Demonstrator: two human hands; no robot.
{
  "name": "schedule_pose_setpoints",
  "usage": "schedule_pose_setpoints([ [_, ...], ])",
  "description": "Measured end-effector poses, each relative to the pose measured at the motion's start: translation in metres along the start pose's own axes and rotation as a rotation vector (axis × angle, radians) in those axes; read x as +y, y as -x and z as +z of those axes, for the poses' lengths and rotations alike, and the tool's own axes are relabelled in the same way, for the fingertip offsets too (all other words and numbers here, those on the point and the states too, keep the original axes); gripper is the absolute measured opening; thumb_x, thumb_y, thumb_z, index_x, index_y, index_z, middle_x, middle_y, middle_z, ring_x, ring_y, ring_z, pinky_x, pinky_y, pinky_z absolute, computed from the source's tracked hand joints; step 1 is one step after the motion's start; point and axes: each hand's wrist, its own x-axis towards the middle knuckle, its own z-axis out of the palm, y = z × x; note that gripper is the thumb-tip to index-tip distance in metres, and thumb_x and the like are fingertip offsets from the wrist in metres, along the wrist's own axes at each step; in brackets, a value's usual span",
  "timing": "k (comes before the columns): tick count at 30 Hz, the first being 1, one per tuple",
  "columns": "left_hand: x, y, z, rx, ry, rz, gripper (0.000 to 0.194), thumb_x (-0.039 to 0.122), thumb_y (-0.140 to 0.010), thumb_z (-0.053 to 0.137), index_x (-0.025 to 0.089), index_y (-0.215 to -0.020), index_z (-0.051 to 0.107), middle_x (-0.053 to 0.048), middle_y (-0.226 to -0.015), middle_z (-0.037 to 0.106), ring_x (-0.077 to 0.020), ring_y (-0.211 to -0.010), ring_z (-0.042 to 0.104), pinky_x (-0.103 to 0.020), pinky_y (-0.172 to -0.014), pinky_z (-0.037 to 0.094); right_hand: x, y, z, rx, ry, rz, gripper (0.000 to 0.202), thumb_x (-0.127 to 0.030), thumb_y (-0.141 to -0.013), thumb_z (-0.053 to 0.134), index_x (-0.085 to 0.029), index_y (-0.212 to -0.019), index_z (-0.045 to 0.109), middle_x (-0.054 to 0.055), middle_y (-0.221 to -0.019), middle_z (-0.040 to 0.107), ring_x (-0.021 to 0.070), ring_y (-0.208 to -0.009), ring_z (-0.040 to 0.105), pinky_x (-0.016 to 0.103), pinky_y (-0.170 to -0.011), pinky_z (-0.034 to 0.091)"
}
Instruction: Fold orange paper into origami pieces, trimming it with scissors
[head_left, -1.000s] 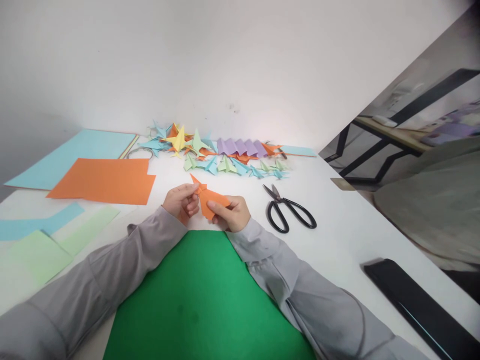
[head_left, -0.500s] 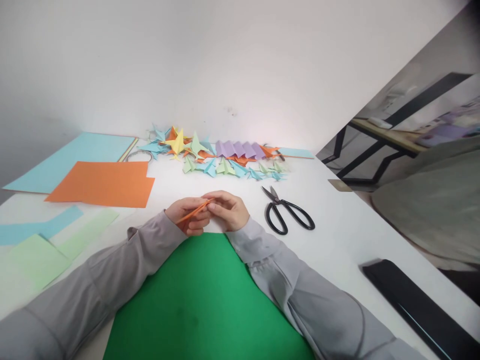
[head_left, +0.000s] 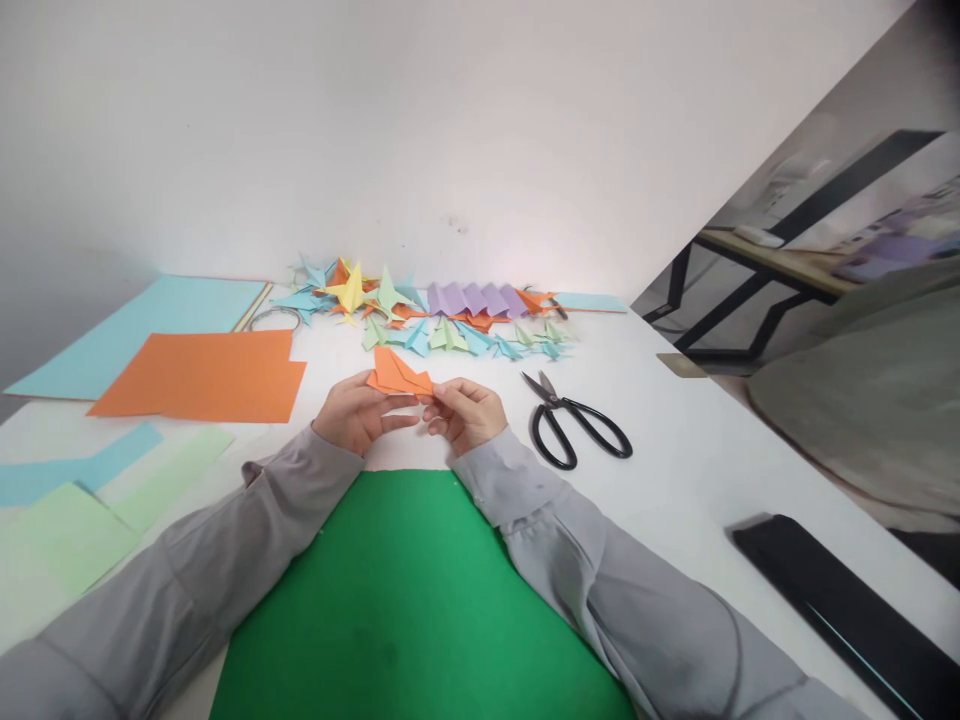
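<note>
Left hand has one end of the folded orange paper, right hand pinches the other, just past the green sheet, probably so it doesn't flop. Scissors lie near the right hand, likely for easy reach.

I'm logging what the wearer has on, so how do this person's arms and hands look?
Both arms are covered in plain grey cloth: the left sleeve and right sleeve are long, loose and creased, reaching the wrists. The left hand and right hand are bare, without gloves. No printed markings show.
</note>
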Motion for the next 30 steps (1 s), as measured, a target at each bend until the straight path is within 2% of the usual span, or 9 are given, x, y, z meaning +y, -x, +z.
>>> schedule_pose_setpoints([
  [3, 0.001, 0.001, -0.003, -0.045, 0.023, -0.003, 0.032, 0.028, -0.065, 0.063, 0.010, -0.091, 0.067, -0.011, -0.093, 0.069, -0.0251, -0.088, 0.063, -0.035, -0.073, 0.054, -0.001, 0.000, -0.001, 0.003, -0.001, 0.004, 0.029, -0.030, -0.048, 0.081, -0.015, -0.053, 0.058, 0.002, -0.053, 0.066, 0.0111, -0.041, 0.059, 0.018, -0.033, 0.047],
  [6, 0.000, 0.000, -0.005, -0.019, -0.001, -0.004, 0.036, 0.038, -0.067, 0.064, 0.010, -0.088, 0.069, -0.011, -0.090, 0.069, -0.0234, -0.084, 0.064, -0.034, -0.070, 0.055, -0.001, 0.000, -0.001, -0.019, 0.023, -0.018, 0.029, -0.030, -0.048, 0.081, -0.014, -0.054, 0.057, 0.002, -0.052, 0.066, 0.0111, -0.039, 0.058, 0.018, -0.033, 0.047],
  [10, -0.003, -0.002, -0.005, 0.072, -0.157, -0.052, 0.025, 0.028, -0.055, 0.076, 0.009, -0.071, 0.070, -0.008, -0.067, 0.068, -0.0158, -0.061, 0.063, -0.025, -0.056, 0.054, 0.000, 0.003, 0.000, -0.089, 0.126, -0.042, 0.029, -0.031, -0.051, 0.080, -0.014, -0.056, 0.057, 0.002, -0.050, 0.065, 0.0117, -0.039, 0.058, 0.020, -0.034, 0.049],
  [13, -0.005, -0.003, -0.004, 0.085, -0.238, -0.029, 0.022, 0.023, -0.051, 0.079, 0.009, -0.063, 0.069, -0.005, -0.058, 0.066, -0.0129, -0.053, 0.060, -0.023, -0.051, 0.053, 0.001, 0.005, 0.001, -0.143, 0.214, -0.058, 0.029, -0.034, -0.055, 0.078, -0.014, -0.058, 0.057, 0.002, -0.048, 0.064, 0.0127, -0.039, 0.059, 0.021, -0.037, 0.050],
  [17, -0.008, -0.002, -0.002, 0.077, -0.325, 0.023, 0.023, 0.028, -0.052, 0.079, 0.010, -0.062, 0.069, -0.004, -0.057, 0.066, -0.0133, -0.051, 0.060, -0.025, -0.048, 0.054, 0.001, 0.005, 0.001, -0.142, 0.228, -0.070, 0.032, -0.037, -0.055, 0.077, -0.015, -0.062, 0.056, 0.000, -0.047, 0.064, 0.0123, -0.040, 0.059, 0.021, -0.039, 0.050],
  [22, -0.009, 0.000, 0.000, 0.127, -0.442, 0.151, 0.020, 0.030, -0.057, 0.075, 0.011, -0.057, 0.068, -0.003, -0.050, 0.063, -0.0133, -0.048, 0.059, -0.024, -0.047, 0.053, 0.001, 0.004, 0.001, -0.197, 0.258, -0.040, 0.032, -0.032, -0.055, 0.078, -0.015, -0.071, 0.056, -0.001, -0.048, 0.064, 0.0113, -0.041, 0.059, 0.021, -0.042, 0.051],
  [26, -0.010, 0.001, 0.003, 0.126, -0.484, 0.164, 0.019, 0.029, -0.056, 0.075, 0.011, -0.057, 0.068, -0.003, -0.050, 0.062, -0.0132, -0.048, 0.058, -0.024, -0.046, 0.052, 0.001, 0.005, 0.001, -0.224, 0.204, -0.033, 0.029, -0.030, -0.056, 0.077, -0.016, -0.067, 0.055, -0.002, -0.048, 0.064, 0.0115, -0.040, 0.058, 0.022, -0.041, 0.049],
  [30, -0.009, 0.002, 0.005, 0.107, -0.504, 0.162, 0.019, 0.028, -0.056, 0.076, 0.011, -0.061, 0.070, -0.003, -0.052, 0.062, -0.0134, -0.049, 0.057, -0.025, -0.045, 0.052, 0.001, 0.007, 0.003, -0.188, 0.113, -0.018, 0.024, -0.022, -0.053, 0.077, -0.016, -0.060, 0.054, -0.002, -0.047, 0.063, 0.0102, -0.037, 0.055, 0.020, -0.038, 0.046],
])
